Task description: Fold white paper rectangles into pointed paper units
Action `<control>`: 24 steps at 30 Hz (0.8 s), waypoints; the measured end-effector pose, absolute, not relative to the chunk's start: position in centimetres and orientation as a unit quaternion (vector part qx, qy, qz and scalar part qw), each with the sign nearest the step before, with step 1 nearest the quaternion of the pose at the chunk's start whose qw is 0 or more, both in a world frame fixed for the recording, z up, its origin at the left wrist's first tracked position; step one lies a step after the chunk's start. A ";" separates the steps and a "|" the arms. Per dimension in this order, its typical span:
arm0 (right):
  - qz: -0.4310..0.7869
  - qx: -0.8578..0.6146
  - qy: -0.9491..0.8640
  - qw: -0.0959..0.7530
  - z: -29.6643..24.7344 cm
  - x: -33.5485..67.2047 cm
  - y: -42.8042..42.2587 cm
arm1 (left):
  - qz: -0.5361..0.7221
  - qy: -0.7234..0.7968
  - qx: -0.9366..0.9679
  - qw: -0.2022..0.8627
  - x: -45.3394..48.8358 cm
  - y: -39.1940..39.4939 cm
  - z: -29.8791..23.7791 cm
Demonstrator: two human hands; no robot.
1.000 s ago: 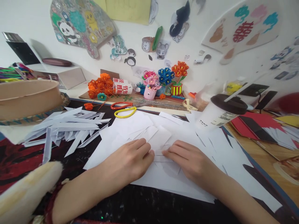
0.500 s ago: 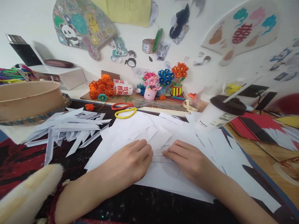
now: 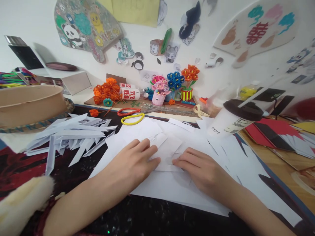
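Observation:
Small white pieces of paper lie between my two hands, on top of larger white sheets [image 3: 157,188]. My left hand [image 3: 135,160] rests on the left side of these pieces, its fingers apart and spread over the paper. On the other side, my right hand [image 3: 200,170] has its thumb and fingers pinched together at the edge of a piece of paper [image 3: 169,150]. The right fingertips are partly hidden from view. Beyond the hands, scissors [image 3: 133,119] with red and yellow handles lie at the far edge of the sheets.
Folded white paper strips [image 3: 73,134] are heaped at the left, beside a round tan container [image 3: 31,101]. A lidded cup with a straw [image 3: 233,118] stands on the right. Orange flowers [image 3: 108,91] and small flower pots [image 3: 158,98] line the back near the wall.
My left hand has loosened its fingers from the paper and shifted slightly left. A narrow folded band at the near paper edge no longer shows. My right hand stays almost in place.

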State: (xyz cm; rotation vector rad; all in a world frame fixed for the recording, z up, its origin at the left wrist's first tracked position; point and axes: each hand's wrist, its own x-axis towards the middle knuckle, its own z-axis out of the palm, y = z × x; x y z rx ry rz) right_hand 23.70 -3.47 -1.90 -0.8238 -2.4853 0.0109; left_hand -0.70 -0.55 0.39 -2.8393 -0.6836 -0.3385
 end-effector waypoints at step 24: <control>-0.002 -0.318 -0.912 0.259 -1.9 23.3 -3.4 | -0.161 -0.335 -0.928 -0.014 -1.7 0.5 2.0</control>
